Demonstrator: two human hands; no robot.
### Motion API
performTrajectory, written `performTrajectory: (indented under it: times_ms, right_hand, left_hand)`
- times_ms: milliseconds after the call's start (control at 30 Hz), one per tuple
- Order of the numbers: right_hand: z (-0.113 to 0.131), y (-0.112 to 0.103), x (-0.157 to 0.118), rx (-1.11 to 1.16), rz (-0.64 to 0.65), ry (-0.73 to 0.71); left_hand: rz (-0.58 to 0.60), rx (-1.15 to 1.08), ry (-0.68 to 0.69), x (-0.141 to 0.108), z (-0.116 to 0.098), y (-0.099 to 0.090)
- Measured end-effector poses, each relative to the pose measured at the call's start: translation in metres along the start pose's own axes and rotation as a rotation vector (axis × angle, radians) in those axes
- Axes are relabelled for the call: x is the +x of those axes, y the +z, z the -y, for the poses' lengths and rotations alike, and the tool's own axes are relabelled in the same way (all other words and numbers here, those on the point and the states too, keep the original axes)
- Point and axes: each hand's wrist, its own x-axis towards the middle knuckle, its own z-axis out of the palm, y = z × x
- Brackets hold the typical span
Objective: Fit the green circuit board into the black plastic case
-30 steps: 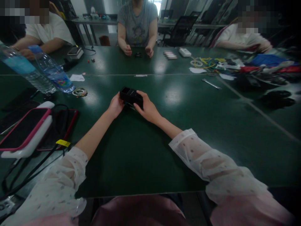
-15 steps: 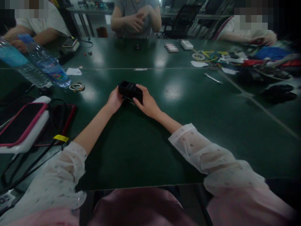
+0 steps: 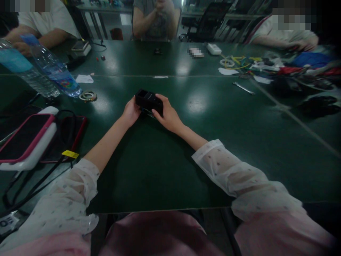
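Observation:
Between my two hands is a small black box-shaped device (image 3: 148,100), with a dark recessed area on its upper left; its exact kind is not clear. My left hand (image 3: 131,112) grips its left end, the fingers mostly hidden behind it. At the right end, my right hand (image 3: 167,113) has its thumb on the near side and its fingers over the top. A thin, lighter edge shows beneath the device, close above or on the green table (image 3: 160,167); whether it touches the tabletop I cannot tell.
Two water bottles (image 3: 57,71) stand at the left, near a coiled ring (image 3: 88,96). Closer are a pink-edged phone (image 3: 26,137) and black cables. A wrench (image 3: 243,88) lies at right, before tangled wires (image 3: 239,62). Three people sit across the table.
The person opposite has raised their clasped hands. My view has shifted slightly; my hands hold the black device in much the same way.

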Motion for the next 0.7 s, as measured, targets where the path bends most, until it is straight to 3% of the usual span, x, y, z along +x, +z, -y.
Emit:
performTrajectory:
  times_ms: [700]
  right_hand:
    - [0.0022, -0.0007, 0.0, -0.015, -0.033, 0.011]
  left_hand:
    - [-0.014, -0.018, 0.004, 0.0043, 0.0027, -0.0048]
